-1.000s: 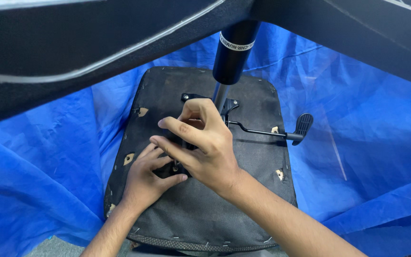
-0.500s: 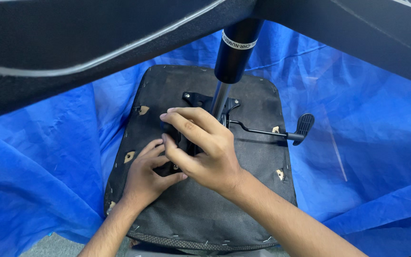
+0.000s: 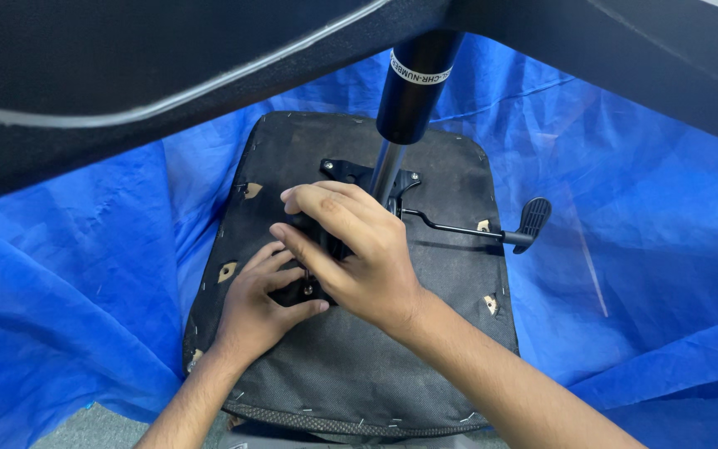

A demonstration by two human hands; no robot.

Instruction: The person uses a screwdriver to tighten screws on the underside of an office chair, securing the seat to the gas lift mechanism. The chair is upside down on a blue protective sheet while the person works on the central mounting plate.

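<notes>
Mounting plate (image 3: 344, 172) on upturned chair seat (image 3: 450, 274): right hand (image 3: 351, 249) covers it, left hand (image 3: 261, 301) pinches at its edge, apparently a bolt; right grip unclear.

Both hands, left hand (image 3: 255, 308) and right hand (image 3: 359, 254), on mounting plate (image 3: 344, 173) under seat (image 3: 450, 274)

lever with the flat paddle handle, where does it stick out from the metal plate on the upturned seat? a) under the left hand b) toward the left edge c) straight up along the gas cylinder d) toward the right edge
d: the lever runs from the metal plate out to the right edge of the seat underside, its paddle over the blue tarp.
</notes>
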